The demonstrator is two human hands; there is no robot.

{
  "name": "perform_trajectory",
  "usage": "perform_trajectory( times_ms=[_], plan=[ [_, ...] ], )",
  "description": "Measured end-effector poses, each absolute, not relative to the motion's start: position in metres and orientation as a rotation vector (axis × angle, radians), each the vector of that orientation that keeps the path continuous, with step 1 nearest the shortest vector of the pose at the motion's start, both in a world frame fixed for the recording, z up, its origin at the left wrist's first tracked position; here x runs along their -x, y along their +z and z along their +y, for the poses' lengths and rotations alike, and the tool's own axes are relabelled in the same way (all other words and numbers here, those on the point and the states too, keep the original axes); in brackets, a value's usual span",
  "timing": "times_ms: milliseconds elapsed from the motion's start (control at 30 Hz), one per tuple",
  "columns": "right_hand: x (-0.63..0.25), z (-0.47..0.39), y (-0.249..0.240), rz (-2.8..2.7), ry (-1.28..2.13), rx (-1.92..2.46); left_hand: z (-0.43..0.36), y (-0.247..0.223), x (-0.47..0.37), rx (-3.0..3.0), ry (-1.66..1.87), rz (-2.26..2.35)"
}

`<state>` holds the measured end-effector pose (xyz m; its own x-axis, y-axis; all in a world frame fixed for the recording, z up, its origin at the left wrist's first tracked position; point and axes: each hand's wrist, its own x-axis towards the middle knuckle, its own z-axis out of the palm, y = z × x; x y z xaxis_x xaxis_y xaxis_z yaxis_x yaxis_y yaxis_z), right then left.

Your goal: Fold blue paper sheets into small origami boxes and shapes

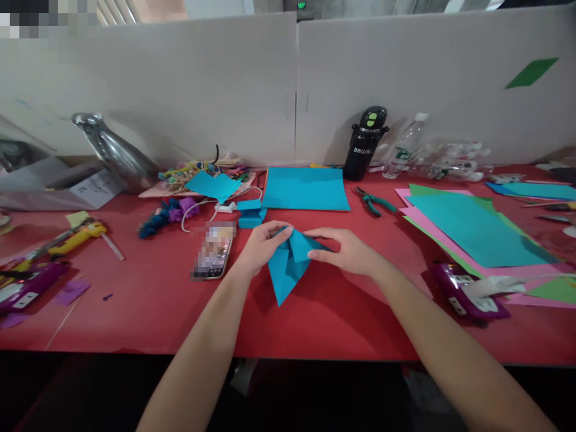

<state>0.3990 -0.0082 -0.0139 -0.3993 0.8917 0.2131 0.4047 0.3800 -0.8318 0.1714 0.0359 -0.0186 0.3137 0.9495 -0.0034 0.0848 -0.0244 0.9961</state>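
Note:
A folded piece of blue paper is held up over the red table, its pointed end hanging down toward me. My left hand pinches its upper left part between thumb and fingers. On the other side, my right hand grips a flap at the upper right, thumb below and fingers above. Just behind my left hand stands a small folded blue paper piece. A phone with a lit screen lies left of my left hand. Flat blue sheets lie beyond both hands.
Green-handled pliers, a black bottle and plastic bottles stand or lie at the back right. Coloured paper sheets and a purple power strip are at right. At left are a yellow glue gun and a metal jug.

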Motion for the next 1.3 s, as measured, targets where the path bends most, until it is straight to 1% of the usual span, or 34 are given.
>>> perform_trajectory(
  times_ms=[233,433,567,733,900,1000,1100,1200,1300],
  plan=[
    [-0.389,-0.004,-0.034,-1.861,0.894,1.18,0.03,-0.02,-0.179,-1.577,0.881,1.033],
    [-0.386,-0.001,-0.029,-1.839,0.889,1.204,0.028,-0.023,-0.181,-1.663,0.804,0.889],
    [-0.39,0.001,-0.025,-1.833,0.99,1.179,0.029,-0.026,-0.181,-1.64,0.765,0.783],
    [-0.394,0.001,-0.023,-1.871,1.111,1.142,0.03,-0.029,-0.179,-1.556,0.732,0.837],
    [-0.4,0.0,-0.017,-1.876,1.149,1.068,0.032,-0.029,-0.178,-1.56,0.84,0.962],
    [-0.403,0.0,-0.016,-1.787,1.072,1.064,0.034,-0.028,-0.176,-1.516,0.899,1.001],
    [-0.404,0.001,-0.015,-1.626,1.01,1.119,0.034,-0.025,-0.174,-1.467,0.878,1.019],
    [-0.405,0.002,-0.015,-1.548,1.084,1.177,0.031,-0.022,-0.174,-1.494,0.867,0.972],
    [-0.403,0.001,-0.014,-1.617,1.169,1.154,0.027,-0.019,-0.175,-1.595,0.868,0.906]
  ],
)
